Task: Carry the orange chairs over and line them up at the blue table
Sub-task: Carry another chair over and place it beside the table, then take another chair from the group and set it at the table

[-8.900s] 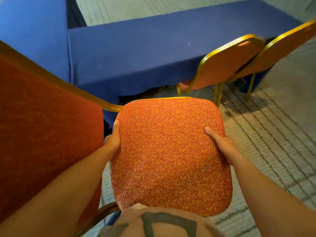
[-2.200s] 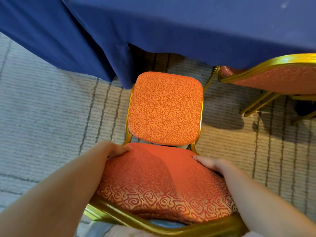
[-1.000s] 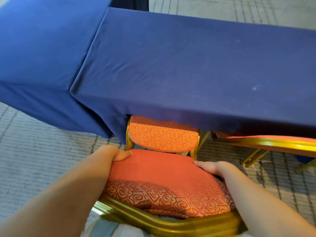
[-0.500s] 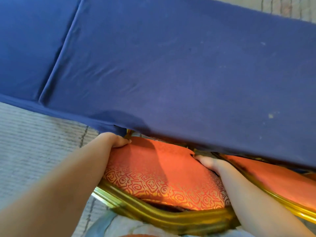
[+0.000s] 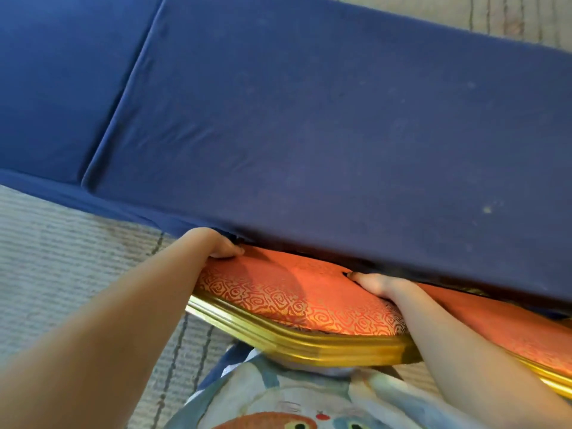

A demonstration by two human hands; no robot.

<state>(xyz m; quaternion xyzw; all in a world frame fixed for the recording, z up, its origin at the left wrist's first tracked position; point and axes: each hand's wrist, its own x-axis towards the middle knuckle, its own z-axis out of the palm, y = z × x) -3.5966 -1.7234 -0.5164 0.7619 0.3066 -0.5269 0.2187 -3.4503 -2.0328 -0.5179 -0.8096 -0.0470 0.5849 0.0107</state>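
Two hands on one orange chair (image 5: 297,292) rn, both gripping the backrest by its sides. Left hand (image 5: 221,247) is wrapped round the left edge w/ the thumb lying on the patterned fabric, and the rest of the fingers are tucked behind so can't see them. Right hand (image 5: 376,284) does the same on the right edge, thumb on the fabric, fingers curled round the back. Chair is right up against the blue table (image 5: 340,134). The far end of the backrest sits at the cloth's near edge and the seat is hidden under it, so can't tell how far in it goes. Gold frame (image 5: 294,339) of the backrest is the bit closest to the camera, right above a light printed shirt (image 5: 278,394). 2nd orange chair (image 5: 510,329) is just beside it on the right, also at the table edge, partly behind the right forearm. Another blue-covered table (image 5: 62,88) butts up on the left w/ a seam btwn them. Grey striped carpet (image 5: 62,274) underneath.
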